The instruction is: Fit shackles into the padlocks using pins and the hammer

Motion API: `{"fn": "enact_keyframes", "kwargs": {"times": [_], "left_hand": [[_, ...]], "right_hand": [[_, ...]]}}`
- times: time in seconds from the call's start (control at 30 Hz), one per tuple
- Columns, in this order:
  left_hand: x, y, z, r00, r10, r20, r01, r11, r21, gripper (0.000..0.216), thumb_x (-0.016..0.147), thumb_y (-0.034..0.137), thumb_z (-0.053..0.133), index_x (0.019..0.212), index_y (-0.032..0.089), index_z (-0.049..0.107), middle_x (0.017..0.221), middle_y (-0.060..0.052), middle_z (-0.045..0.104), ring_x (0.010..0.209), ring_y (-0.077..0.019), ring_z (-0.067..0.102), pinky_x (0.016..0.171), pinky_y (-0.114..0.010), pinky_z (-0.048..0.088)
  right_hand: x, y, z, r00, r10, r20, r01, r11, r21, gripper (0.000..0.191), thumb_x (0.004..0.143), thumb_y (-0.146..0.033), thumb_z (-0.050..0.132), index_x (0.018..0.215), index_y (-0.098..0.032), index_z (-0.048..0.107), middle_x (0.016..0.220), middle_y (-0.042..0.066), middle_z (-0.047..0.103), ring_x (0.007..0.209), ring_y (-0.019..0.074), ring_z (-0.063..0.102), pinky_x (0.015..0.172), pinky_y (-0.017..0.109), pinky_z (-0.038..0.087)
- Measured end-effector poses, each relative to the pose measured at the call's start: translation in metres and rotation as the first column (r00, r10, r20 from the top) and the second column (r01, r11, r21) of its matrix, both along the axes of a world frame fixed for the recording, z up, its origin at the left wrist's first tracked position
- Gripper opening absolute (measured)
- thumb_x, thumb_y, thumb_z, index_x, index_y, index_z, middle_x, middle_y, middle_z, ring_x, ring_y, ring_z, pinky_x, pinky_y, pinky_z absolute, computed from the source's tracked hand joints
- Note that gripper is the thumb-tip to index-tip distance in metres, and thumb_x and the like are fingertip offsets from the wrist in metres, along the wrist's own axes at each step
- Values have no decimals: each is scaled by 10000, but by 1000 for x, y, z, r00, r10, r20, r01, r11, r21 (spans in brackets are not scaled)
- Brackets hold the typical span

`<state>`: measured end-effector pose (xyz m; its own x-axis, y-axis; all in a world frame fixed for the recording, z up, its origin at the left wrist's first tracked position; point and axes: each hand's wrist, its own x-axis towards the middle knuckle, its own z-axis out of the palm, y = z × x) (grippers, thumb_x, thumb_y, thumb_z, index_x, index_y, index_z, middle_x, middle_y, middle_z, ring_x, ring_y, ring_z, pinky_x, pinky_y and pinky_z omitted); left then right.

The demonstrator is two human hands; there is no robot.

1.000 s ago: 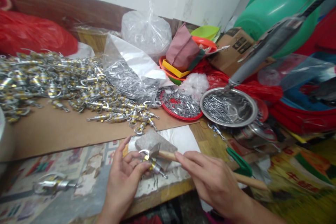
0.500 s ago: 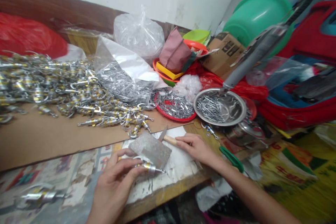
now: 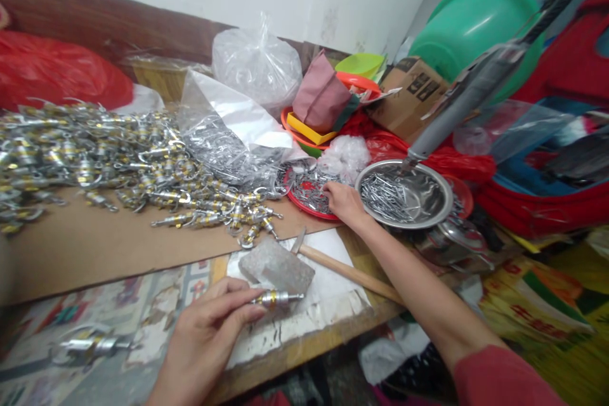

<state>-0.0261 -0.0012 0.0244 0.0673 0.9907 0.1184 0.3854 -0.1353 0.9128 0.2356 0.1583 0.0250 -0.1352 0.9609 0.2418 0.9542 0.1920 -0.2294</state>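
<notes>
My left hand (image 3: 214,323) pinches a small silver-and-gold metal fitting (image 3: 275,297) and holds it level in front of a grey stone block (image 3: 276,266). Over the red tray of small metal parts (image 3: 311,188), my right hand (image 3: 343,201) reaches with its fingers curled down into the parts; what they hold is hidden. The hammer (image 3: 342,268) with its wooden handle lies loose on the white sheet beside the block, touched by neither hand.
A large heap of finished silver-and-gold fittings (image 3: 104,158) covers the brown cardboard at left. A steel bowl of pins (image 3: 403,194), clear plastic bags (image 3: 238,127), a green basin (image 3: 471,25) and a grey tool handle (image 3: 471,95) crowd the right. One fitting (image 3: 90,346) lies near the left front.
My right hand let go of the hammer, which now lies on the sheet, and reached forward to the red tray. My left hand kept the fitting and turned it level.
</notes>
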Motion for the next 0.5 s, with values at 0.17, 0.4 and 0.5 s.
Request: {"fn": "enact_keyframes", "kwargs": {"times": [0.17,0.4,0.5], "left_hand": [[5,-1,0,1000,2,32,-4,998,55,110,673,262,644,686,305,744,689,-18,706,673,-191,642,591,-244,481],[11,-4,-5,989,120,89,-122,992,27,331,613,248,719,941,290,698,654,16,692,562,-156,612,576,-245,494],[10,-3,-2,993,91,77,-99,990,99,327,621,223,707,939,298,705,672,2,703,586,-168,620,576,-254,495]], "right_hand": [[-18,-40,10,980,74,-185,-64,996,59,174,823,-132,500,878,-143,664,892,73,674,848,160,611,781,280,459],[-77,-127,25,621,422,-660,-463,877,126,166,726,-48,581,820,-154,669,761,23,684,691,111,628,651,212,500],[-84,-140,28,591,461,-662,-518,846,127,254,732,-12,519,918,-156,616,799,18,667,697,97,620,643,186,500]]}}
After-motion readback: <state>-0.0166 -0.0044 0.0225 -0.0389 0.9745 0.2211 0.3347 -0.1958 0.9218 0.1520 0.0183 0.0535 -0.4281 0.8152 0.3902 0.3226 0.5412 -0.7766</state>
